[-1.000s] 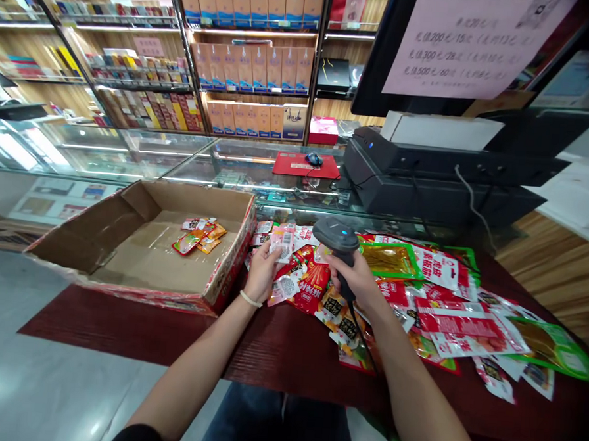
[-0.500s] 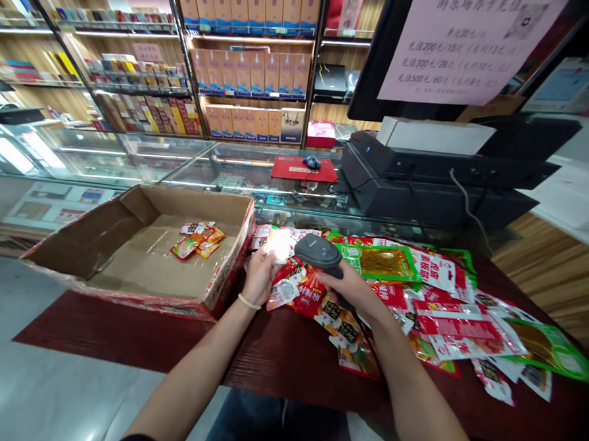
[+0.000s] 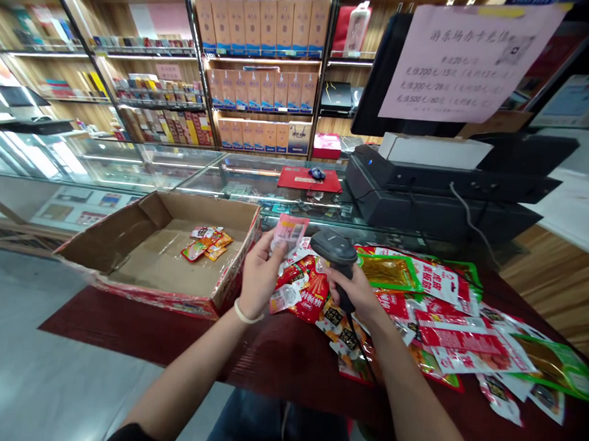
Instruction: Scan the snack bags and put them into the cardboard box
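Between the thumb and fingers of my left hand (image 3: 263, 271) is a small pink snack packet (image 3: 290, 232), its barcode side showing. My right hand (image 3: 354, 291) is wrapped round the handle of a black barcode scanner (image 3: 333, 247), whose head points left at the packet, a short gap away. A cord runs down from the scanner's handle. Beneath and to the right of both hands spreads a pile of snack packets, among them a red packet (image 3: 312, 296) and a green-edged packet (image 3: 389, 273).
An open cardboard box (image 3: 144, 265) stands at the left with several small orange and red packets (image 3: 207, 243) inside. Behind are a glass counter (image 3: 247, 178), a red mouse pad (image 3: 297, 178), a black cash drawer (image 3: 423, 211) and a monitor bearing a pink notice (image 3: 460, 71).
My left hand has raised the packet slightly, and the bright scanner light on it is gone. The scanner is now tilted more upright. The whole view has shifted a little.
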Demonstrator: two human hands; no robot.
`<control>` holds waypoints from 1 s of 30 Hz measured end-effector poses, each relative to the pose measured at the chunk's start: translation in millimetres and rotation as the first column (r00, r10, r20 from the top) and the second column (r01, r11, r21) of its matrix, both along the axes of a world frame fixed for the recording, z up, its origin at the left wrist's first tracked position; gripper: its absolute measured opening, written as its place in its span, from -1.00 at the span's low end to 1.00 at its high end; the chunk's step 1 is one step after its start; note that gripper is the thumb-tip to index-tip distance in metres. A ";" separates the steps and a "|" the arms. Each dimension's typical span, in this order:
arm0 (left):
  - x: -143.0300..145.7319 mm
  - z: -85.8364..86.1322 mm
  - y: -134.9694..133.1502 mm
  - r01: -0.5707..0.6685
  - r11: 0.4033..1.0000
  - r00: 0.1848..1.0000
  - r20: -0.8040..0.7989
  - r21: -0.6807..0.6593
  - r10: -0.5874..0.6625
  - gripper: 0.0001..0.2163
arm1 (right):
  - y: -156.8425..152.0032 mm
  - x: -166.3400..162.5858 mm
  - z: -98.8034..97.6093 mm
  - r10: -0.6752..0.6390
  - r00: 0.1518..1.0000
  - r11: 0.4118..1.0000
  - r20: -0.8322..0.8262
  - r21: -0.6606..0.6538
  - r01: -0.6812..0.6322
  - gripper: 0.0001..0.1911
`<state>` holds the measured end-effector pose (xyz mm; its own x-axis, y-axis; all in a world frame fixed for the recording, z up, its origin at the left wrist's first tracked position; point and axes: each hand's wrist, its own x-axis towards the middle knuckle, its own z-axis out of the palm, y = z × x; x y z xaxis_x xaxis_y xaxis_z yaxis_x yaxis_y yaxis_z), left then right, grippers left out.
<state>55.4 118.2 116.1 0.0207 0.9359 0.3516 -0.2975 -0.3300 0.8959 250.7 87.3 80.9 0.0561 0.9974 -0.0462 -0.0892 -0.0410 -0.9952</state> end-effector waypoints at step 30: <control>-84.4 51.6 6.6 0.008 0.919 0.546 -0.771 0.395 0.327 -0.79 | -0.1 1.2 -1.1 0.009 1.000 1.000 -0.018 0.011 -0.009 -0.59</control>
<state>-29.0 124.8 167.7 0.3131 0.7888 0.5289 0.5855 -0.5988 0.5464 251.8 87.3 79.8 0.0461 0.9983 -0.0358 -0.1066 -0.0308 -0.9938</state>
